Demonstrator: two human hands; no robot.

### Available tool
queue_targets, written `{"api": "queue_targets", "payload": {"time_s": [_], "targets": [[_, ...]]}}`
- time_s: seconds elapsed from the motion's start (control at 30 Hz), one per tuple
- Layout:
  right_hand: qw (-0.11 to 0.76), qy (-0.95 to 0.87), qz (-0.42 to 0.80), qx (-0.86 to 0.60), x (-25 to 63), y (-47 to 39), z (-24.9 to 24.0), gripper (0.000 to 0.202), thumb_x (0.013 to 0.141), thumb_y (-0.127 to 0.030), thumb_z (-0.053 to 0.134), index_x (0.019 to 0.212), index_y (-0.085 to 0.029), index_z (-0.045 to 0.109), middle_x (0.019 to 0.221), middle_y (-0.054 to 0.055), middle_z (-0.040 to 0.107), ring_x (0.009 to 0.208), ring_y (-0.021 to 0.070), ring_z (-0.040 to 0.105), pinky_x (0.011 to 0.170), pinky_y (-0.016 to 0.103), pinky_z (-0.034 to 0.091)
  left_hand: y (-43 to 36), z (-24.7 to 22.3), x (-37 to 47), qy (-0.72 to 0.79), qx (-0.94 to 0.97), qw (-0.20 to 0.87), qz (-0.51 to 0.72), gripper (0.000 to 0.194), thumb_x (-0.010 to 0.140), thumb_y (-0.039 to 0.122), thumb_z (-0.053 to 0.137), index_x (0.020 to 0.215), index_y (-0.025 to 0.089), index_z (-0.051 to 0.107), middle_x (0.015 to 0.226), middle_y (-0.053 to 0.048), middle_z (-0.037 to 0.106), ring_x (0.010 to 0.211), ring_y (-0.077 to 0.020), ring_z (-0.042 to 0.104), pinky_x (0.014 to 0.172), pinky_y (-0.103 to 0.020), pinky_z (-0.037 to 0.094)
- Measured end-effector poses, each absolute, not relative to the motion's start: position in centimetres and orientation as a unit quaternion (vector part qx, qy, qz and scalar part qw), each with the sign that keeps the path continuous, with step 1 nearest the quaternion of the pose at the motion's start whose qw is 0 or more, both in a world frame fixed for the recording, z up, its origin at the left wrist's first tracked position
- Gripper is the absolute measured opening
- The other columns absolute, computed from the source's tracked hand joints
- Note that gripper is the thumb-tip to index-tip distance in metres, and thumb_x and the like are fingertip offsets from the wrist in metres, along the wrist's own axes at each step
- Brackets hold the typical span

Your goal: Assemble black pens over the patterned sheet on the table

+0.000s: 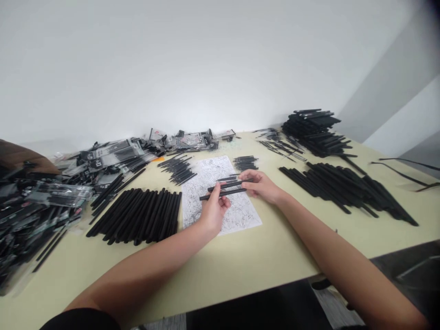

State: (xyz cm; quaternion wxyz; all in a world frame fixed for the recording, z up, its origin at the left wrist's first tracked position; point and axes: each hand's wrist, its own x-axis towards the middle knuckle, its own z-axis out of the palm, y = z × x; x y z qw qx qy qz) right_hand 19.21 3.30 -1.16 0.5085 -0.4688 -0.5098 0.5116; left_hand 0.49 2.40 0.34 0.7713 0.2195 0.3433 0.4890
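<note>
Over a speckled white sheet (240, 215), my left hand (213, 211) and my right hand (259, 185) hold black sticks (227, 193) between them. The sticks lie roughly level and side by side. My left fingers are closed round their left part; my right fingers pinch the right ends. Behind the hands, short thin black rods (245, 162) lie at the sheet's upper right, and more thin rods (178, 168) lie at its upper left. A row of thick black sticks (137, 215) is beside my left forearm.
Plastic packets (117, 153) and loose dark pieces heap along the table's left and back. Black sticks (340, 188) spread at right, below a tall stack (309, 128). Glasses (409, 172) lie far right on the pale yellow table (254, 261). A white wall stands behind.
</note>
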Motion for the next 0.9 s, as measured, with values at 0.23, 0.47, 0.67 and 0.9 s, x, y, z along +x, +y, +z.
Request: {"api": "queue_targets", "payload": {"time_s": [0.23,0.47,0.67,0.9], "targets": [[0.484,-0.504,0.534,-0.476,19.2,3.3,-1.1,0.051,0.079,-0.06,0.064,0.058,-0.019,0.042,0.04,-0.007,0.036,0.034,0.0043,0.031,0.036,0.021,0.02,2.2,0.7,0.3,0.341,0.223,0.774,0.485,0.054,0.062,0.045,0.085,0.102,0.013,0.068,0.061,0.004,0.046,0.055,-0.0057,0.044,0.052,-0.018,0.038],[0.51,-0.478,0.568,-0.435,19.9,3.6,-1.0,0.043,0.062,-0.038,0.084,0.092,-0.022,0.057,0.059,-0.009,0.05,0.043,0.0041,0.04,0.04,0.019,0.028,1.9,0.6,0.3,0.348,0.24,0.759,0.495,0.054,0.062,0.048,0.083,0.102,0.014,0.068,0.058,0.005,0.045,0.053,-0.0059,0.043,0.052,-0.018,0.037],[0.504,-0.433,0.601,-0.444,19.9,3.6,-0.8,0.052,0.072,-0.061,0.071,0.064,-0.02,0.04,0.048,-0.009,0.034,0.039,0.0054,0.035,0.037,0.02,0.022,1.9,0.3,0.4,0.353,0.253,0.75,0.499,0.053,0.064,0.05,0.081,0.102,0.016,0.069,0.057,0.005,0.045,0.052,-0.0059,0.044,0.052,-0.018,0.036],[0.476,-0.466,0.608,-0.432,20.4,3.6,-0.9,0.04,0.072,-0.045,0.078,0.071,-0.019,0.048,0.05,-0.008,0.041,0.044,0.0049,0.038,0.042,0.02,0.026,2.0,0.1,0.5,0.361,0.236,0.752,0.498,0.054,0.064,0.051,0.082,0.103,0.016,0.069,0.057,0.005,0.045,0.052,-0.0056,0.044,0.053,-0.018,0.037]]}}
